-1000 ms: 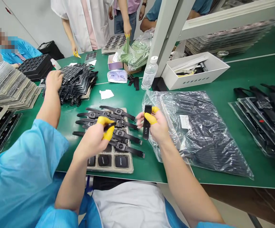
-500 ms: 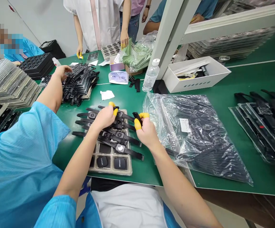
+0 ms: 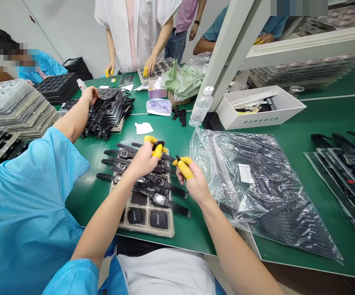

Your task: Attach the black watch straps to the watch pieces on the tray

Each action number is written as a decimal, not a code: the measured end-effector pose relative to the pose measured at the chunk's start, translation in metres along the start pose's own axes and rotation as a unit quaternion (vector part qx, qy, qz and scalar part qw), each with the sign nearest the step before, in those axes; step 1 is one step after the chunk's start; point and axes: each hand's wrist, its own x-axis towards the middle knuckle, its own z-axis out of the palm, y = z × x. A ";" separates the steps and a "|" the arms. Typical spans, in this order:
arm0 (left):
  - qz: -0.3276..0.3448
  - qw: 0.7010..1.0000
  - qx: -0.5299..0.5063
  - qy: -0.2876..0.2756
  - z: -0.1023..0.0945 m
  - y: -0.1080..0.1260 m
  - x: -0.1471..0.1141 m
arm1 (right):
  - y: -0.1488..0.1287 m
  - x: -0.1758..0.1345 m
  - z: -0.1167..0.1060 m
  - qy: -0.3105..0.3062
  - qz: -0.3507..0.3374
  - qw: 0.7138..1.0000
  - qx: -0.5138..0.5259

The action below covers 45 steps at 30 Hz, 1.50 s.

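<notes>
So my left hand (image 3: 142,160) is up over the far side of the watch tray (image 3: 161,233), thumb and forefinger closed around a small black part (image 3: 159,144), yellow finger cots (image 3: 185,169) on both hands btw. My right hand (image 3: 193,179) is just to the right of it, thumb and finger pinched together on a dark strip end (image 3: 178,157), most of it hidden by my own fingers so I can't tell how long it is. The two pieces are near each other but apart, both above the tray's far right corner.

Under my hands there's a row of black watches (image 3: 159,199) lying crosswise over the tray, round sensors facing up on the ones I can see, straps poking out past both sides. Nearest me, two black square pieces (image 3: 159,220) sit in their own compartments, all on the green table (image 3: 195,235).

Right of that is a big clear plastic bag (image 3: 288,196) full of dark stuff, white label (image 3: 245,173) on top, water bottle (image 3: 201,110) standing behind it. On my left a co-worker's hand (image 3: 89,96) is on a messy strap pile (image 3: 111,112)
</notes>
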 end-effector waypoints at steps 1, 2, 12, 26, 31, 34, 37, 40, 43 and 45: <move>0.005 0.999 -0.037 -0.002 0.006 -0.001 -0.003 | -0.003 -0.001 0.002 -0.012 0.022 0.999 0.046; 0.011 0.998 -0.064 -0.006 0.012 -0.003 -0.007 | -0.006 -0.003 0.005 -0.024 0.041 0.995 0.084; 0.209 0.975 0.036 -0.068 0.032 -0.023 -0.022 | -0.008 -0.007 0.007 -0.125 0.107 0.973 0.164; 0.205 0.974 0.081 -0.046 0.035 -0.019 -0.025 | -0.014 -0.006 0.006 -0.094 0.151 0.952 0.248; 0.172 0.980 0.064 -0.079 0.026 -0.001 -0.032 | -0.012 -0.005 -0.001 -0.092 0.175 0.944 0.263; 0.141 0.978 0.120 -0.097 0.022 0.006 -0.034 | -0.010 -0.004 -0.004 -0.101 0.196 0.940 0.260; 0.156 0.965 0.177 -0.113 0.022 0.003 -0.031 | -0.009 -0.003 -0.005 -0.103 0.206 0.939 0.255; 0.190 0.960 0.175 -0.107 0.023 -0.006 -0.028 | -0.009 -0.004 -0.004 -0.100 0.203 0.944 0.239; 0.210 0.962 0.142 -0.100 0.024 -0.010 -0.027 | -0.009 -0.005 -0.004 -0.098 0.193 0.949 0.228; 0.213 0.960 0.149 -0.102 0.024 -0.009 -0.028 | -0.009 -0.005 -0.004 -0.096 0.189 0.951 0.226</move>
